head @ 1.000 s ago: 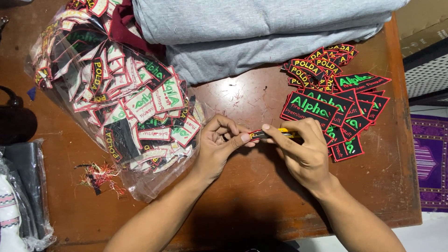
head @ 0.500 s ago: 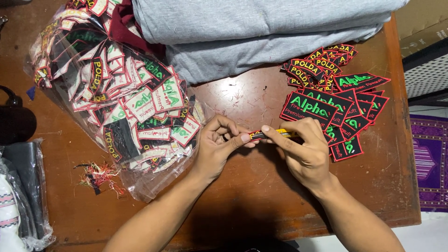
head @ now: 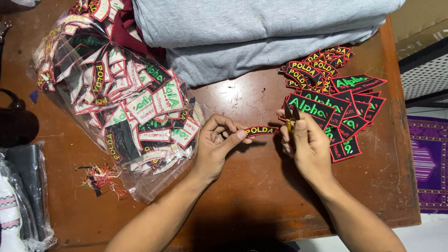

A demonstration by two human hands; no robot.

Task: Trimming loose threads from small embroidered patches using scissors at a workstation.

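Observation:
My left hand [head: 216, 144] pinches a small curved black patch [head: 261, 130] with a red border and yellow lettering, held just above the brown table [head: 261, 186]. My right hand [head: 305, 144] sits just right of it and grips small yellow-handled thread snips [head: 291, 115], blades pointing up and away from the patch. A pile of finished black, red and green patches [head: 336, 98] lies behind my right hand. To the left of my left hand is a clear plastic bag [head: 116, 98] stuffed with more patches.
Folded grey cloth [head: 261, 32] is stacked at the table's far edge. A clump of cut red threads [head: 100, 179] lies near the bag. Plastic-wrapped dark items [head: 21, 196] sit at the left. A purple patterned mat [head: 427, 163] is on the floor to the right.
My hands have drawn apart. The snips have left the patch and now point upward in my right hand, while my left hand still holds the patch.

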